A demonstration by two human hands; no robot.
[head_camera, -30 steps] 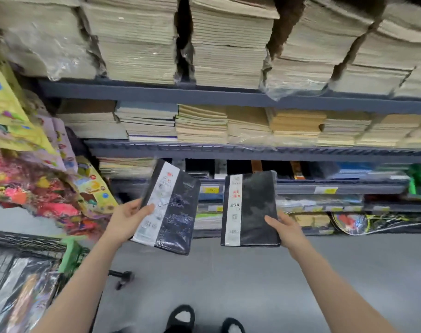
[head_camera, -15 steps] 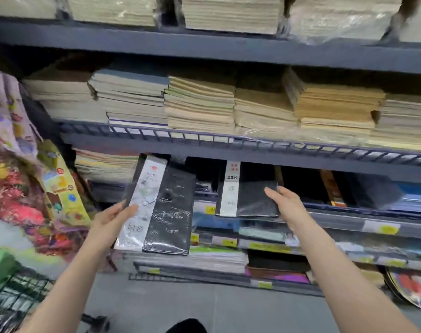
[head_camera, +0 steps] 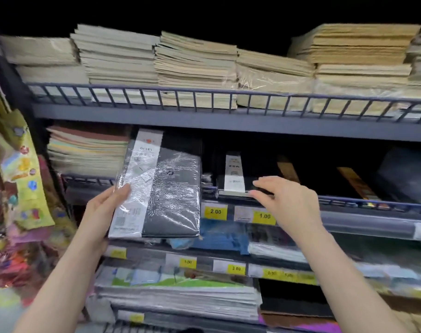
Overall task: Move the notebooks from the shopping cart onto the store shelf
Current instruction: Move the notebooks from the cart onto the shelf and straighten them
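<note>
Left hand [head_camera: 101,212] gripping a shrink-wrapped black notebook with a white label strip [head_camera: 156,188], thumb on front. Right hand [head_camera: 288,205] fingers spread, tips touching a second black notebook [head_camera: 235,179] just beyond, flat on the dark metal shelf [head_camera: 348,203].

Top tier: we see tan paper stacks [head_camera: 195,66] piled side by side behind a dark wire rail [head_camera: 228,99]; one wrapped bundle [head_camera: 271,90] wears clear film.
Left of middle tier: we see a pastel paper stack [head_camera: 87,150], its top sheet brown.
Price tags: we read a yellow tag "2.00" [head_camera: 215,211] just beside a yellow tag "1.00" [head_camera: 264,216]; lower tags [head_camera: 235,268] are too blurred for us to read surely.
Below the tags: we see blue items [head_camera: 223,236], then a film-wrapped pile with green print [head_camera: 178,292].
Far left: we see colourful hanging packets [head_camera: 24,169], blurred.
</note>
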